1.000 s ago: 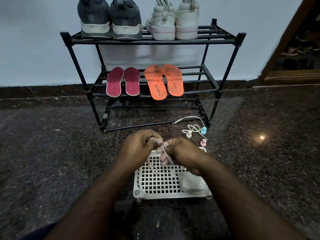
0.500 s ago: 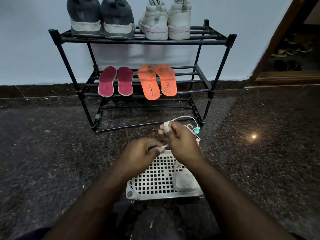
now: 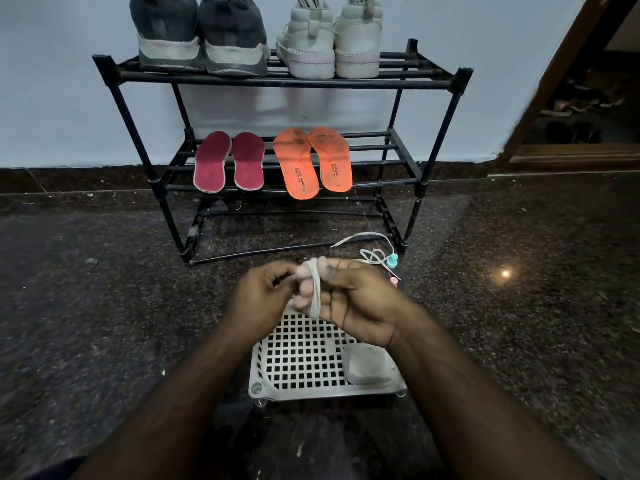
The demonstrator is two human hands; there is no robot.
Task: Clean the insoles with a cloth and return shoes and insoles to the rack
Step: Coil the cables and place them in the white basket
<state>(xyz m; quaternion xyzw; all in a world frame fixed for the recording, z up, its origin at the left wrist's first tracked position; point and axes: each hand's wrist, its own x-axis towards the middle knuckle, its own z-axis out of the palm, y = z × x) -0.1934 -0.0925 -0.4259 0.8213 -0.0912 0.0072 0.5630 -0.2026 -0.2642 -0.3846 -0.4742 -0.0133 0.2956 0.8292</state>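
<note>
A black shoe rack (image 3: 284, 81) stands against the wall. On its top shelf sit a dark grey pair of shoes (image 3: 199, 36) and a white pair of shoes (image 3: 329, 39). The middle shelf carries two maroon insoles (image 3: 228, 161) and two orange insoles (image 3: 311, 162). Above a white plastic basket (image 3: 301, 362), my right hand (image 3: 349, 299) has a white shoelace (image 3: 315, 289) wound round its fingers. My left hand (image 3: 263, 292) pinches the lace beside it. A folded white cloth (image 3: 367, 365) lies in the basket's right corner.
A second white lace (image 3: 370, 244) lies looped on the dark granite floor by the rack's right foot, with small teal (image 3: 393, 260) and pink (image 3: 394, 280) objects next to it. A wooden door frame (image 3: 561, 64) rises at the right, with footwear beyond it.
My hands rose from the basket and drew the lace up. My right hand turned palm toward me, and the lace now wraps round its fingers.
</note>
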